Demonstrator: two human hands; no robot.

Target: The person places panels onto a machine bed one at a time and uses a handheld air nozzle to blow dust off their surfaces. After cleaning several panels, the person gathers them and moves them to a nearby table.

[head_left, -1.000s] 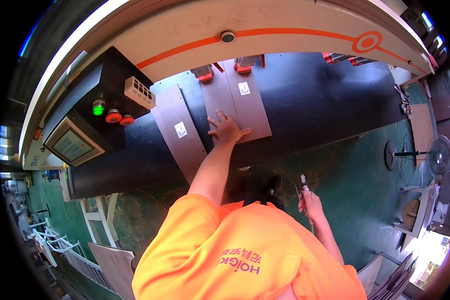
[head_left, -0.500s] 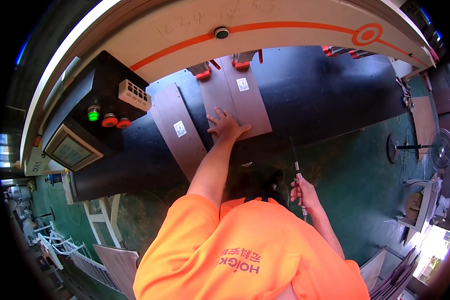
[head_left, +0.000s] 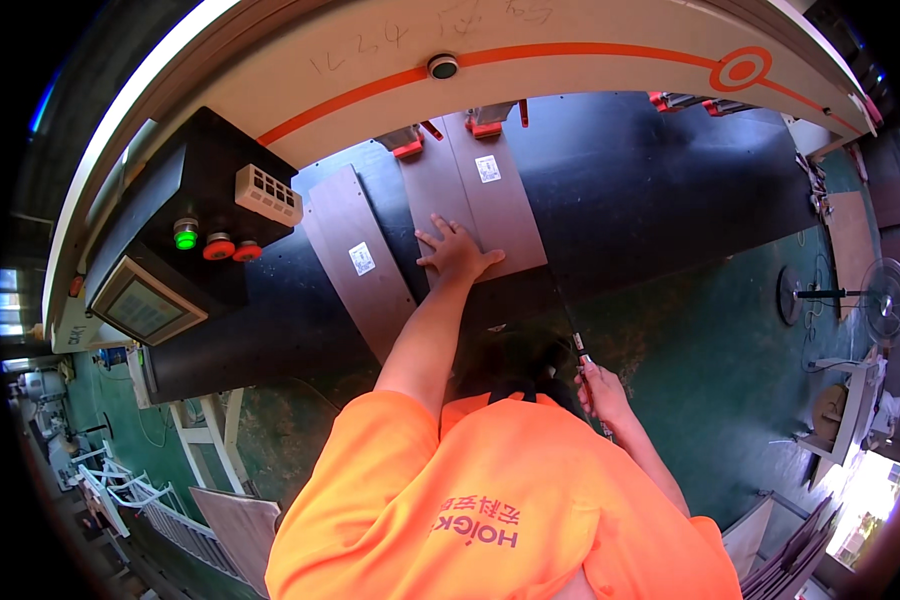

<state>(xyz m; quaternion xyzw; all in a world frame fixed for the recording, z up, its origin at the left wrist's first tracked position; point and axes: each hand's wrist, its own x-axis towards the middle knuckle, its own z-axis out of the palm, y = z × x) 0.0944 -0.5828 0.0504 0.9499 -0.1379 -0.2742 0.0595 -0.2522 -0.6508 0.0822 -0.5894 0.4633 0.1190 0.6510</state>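
Observation:
My left hand (head_left: 456,256) lies flat with fingers spread on the near end of two brown panels (head_left: 500,215) set edge to edge. A white label (head_left: 487,168) is stuck on the right panel. In my right hand (head_left: 604,390), fingers wrapped round it, is a slim tool (head_left: 577,342) with a long thin dark rod and a silver and red grip; its exact kind I cannot make out. The rod points up toward the panels' near right corner. Left of my left arm lies a separate brown panel (head_left: 345,225), also labelled.
The panels rest on a long black table (head_left: 660,200). Red-footed clamps (head_left: 485,128) stand at their far end under a beige machine beam (head_left: 590,75). A control box (head_left: 195,190) with a green light and red buttons juts out at the left. A fan (head_left: 885,300) stands at the right.
My right hand has shifted slightly left, and the tool's rod has swung left toward the panels' near right corner. My left hand stays on the panels.

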